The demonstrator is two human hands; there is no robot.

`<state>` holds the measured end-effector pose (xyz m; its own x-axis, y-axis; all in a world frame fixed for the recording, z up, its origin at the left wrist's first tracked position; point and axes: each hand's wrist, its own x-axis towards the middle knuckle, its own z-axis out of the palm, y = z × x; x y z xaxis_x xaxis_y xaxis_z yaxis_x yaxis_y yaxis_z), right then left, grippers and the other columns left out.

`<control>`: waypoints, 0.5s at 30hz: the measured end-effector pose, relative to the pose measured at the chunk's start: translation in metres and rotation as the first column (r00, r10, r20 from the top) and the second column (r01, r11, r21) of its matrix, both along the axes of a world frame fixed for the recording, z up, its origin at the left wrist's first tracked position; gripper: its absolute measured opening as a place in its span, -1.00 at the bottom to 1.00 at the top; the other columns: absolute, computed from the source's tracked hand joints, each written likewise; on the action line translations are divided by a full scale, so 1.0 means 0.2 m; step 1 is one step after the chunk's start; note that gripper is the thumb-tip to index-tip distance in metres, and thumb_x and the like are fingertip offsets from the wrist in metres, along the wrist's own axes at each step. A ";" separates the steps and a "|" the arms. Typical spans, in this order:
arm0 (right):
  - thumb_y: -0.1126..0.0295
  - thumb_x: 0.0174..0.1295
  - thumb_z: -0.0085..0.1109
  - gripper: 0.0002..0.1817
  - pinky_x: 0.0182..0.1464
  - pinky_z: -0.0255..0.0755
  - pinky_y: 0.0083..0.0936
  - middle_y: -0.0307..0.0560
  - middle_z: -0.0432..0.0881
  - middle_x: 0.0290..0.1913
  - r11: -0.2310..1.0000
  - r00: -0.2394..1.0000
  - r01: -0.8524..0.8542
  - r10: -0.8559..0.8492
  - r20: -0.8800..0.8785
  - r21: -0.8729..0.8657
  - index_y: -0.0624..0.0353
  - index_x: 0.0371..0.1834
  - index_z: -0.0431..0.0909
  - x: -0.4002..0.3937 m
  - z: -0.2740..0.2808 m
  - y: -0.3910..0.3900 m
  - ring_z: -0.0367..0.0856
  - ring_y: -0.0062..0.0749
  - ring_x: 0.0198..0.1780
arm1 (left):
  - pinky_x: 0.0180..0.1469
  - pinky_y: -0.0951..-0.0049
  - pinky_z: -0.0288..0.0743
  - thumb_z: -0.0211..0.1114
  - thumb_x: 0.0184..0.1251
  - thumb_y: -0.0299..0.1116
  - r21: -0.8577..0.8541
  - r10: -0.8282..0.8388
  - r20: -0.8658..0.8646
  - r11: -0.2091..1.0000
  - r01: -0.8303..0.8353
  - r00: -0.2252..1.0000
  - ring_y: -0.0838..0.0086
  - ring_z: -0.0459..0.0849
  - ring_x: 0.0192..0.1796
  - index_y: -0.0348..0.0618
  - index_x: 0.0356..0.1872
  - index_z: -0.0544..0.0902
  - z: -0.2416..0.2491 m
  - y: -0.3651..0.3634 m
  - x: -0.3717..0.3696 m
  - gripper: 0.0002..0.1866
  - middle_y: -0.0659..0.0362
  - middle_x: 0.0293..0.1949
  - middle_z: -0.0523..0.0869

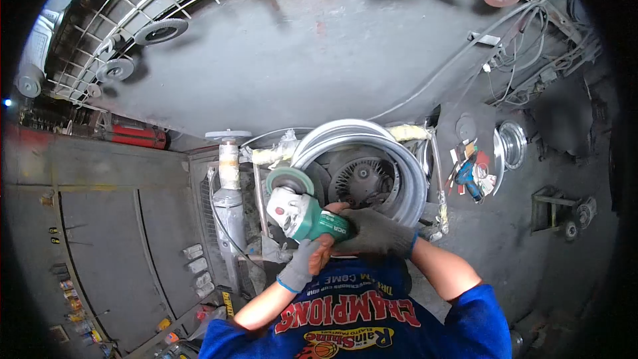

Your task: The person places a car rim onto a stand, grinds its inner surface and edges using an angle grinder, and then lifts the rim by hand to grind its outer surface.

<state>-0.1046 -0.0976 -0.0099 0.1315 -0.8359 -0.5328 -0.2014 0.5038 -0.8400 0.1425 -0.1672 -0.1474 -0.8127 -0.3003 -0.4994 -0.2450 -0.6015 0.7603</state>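
Note:
A green and white angle grinder [309, 218] with a round green-edged disc [290, 181] is held in front of the blue shirt. My left hand [307, 262], in a grey fingerless glove, is closed round the lower side of the grinder. My right hand [375, 231], in a darker grey glove, wraps round the grinder's body from the right. Just beyond the hands a silver wheel rim [415, 186] leans on a padded metal frame [435, 179]. Inside the rim's opening shows a dark finned round part [364, 179]. The disc is near the rim's left side.
Left of the rim lies a large grey grinder [230, 216] with a cable. A stool at the right bears a blue tool [470, 179] and small items. Beside it is another rim [512, 145]. Discs [161, 30] hang on a wire grid ahead. A red cylinder [136, 135] lies left.

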 end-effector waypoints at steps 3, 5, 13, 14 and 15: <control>0.02 0.06 0.48 -0.42 0.02 0.50 -0.27 0.14 0.71 -0.22 0.994 1.000 0.015 -0.016 -0.006 -0.112 0.32 -0.07 0.60 0.00 -0.13 0.01 0.72 -0.19 -0.14 | 0.00 0.29 0.48 0.23 0.38 -0.19 -0.155 -0.071 0.079 0.984 0.082 0.994 0.34 0.65 -0.07 -0.17 -0.05 0.57 -0.17 0.02 0.08 -0.71 0.13 -0.17 0.65; 0.04 0.05 0.49 -0.42 0.02 0.50 -0.27 0.13 0.71 -0.22 0.986 0.999 0.045 -0.041 0.028 -0.161 0.32 -0.06 0.59 -0.03 -0.14 0.03 0.71 -0.19 -0.15 | -0.07 0.30 0.47 0.20 0.39 -0.26 -0.282 -0.133 0.107 0.946 0.158 0.985 0.35 0.65 -0.13 -0.16 -0.14 0.60 -0.27 0.02 0.07 -0.80 0.14 -0.24 0.67; 0.15 0.03 0.52 -0.41 0.02 0.47 -0.42 -0.06 0.67 -0.17 0.878 0.900 0.435 -0.413 0.143 -0.202 0.34 0.02 0.57 -0.08 -0.25 0.21 0.57 -0.47 -0.12 | -0.16 0.38 0.52 0.23 0.37 -0.48 0.011 -0.229 -0.127 0.973 0.232 0.965 0.46 0.66 -0.25 -0.15 -0.20 0.65 -0.06 -0.09 -0.36 -0.93 0.21 -0.33 0.70; 0.15 0.03 0.52 -0.41 0.02 0.47 -0.42 -0.06 0.67 -0.17 0.877 0.899 0.435 -0.412 0.146 -0.202 0.34 0.02 0.57 -0.07 -0.27 0.25 0.57 -0.47 -0.12 | -0.14 0.40 0.54 0.25 0.36 -0.49 0.209 -0.142 -0.185 0.961 0.180 0.973 0.46 0.66 -0.24 -0.17 -0.16 0.65 0.08 -0.08 -0.48 -0.91 0.21 -0.30 0.71; 0.17 0.04 0.52 -0.41 0.03 0.48 -0.42 -0.07 0.67 -0.15 0.794 0.787 0.594 -0.540 0.299 -0.129 0.33 0.05 0.56 -0.04 -0.28 0.29 0.58 -0.48 -0.11 | -0.11 0.42 0.56 0.28 0.36 -0.51 0.403 -0.046 -0.217 0.906 0.132 0.975 0.47 0.66 -0.23 -0.19 -0.12 0.64 0.22 -0.07 -0.59 -0.88 0.20 -0.27 0.71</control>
<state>-0.1130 -0.0398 -0.0664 -0.3038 -0.8833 -0.3570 0.2817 0.2746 -0.9194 0.0246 -0.1815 -0.1025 -0.9210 -0.0240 -0.3889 -0.1834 -0.8539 0.4871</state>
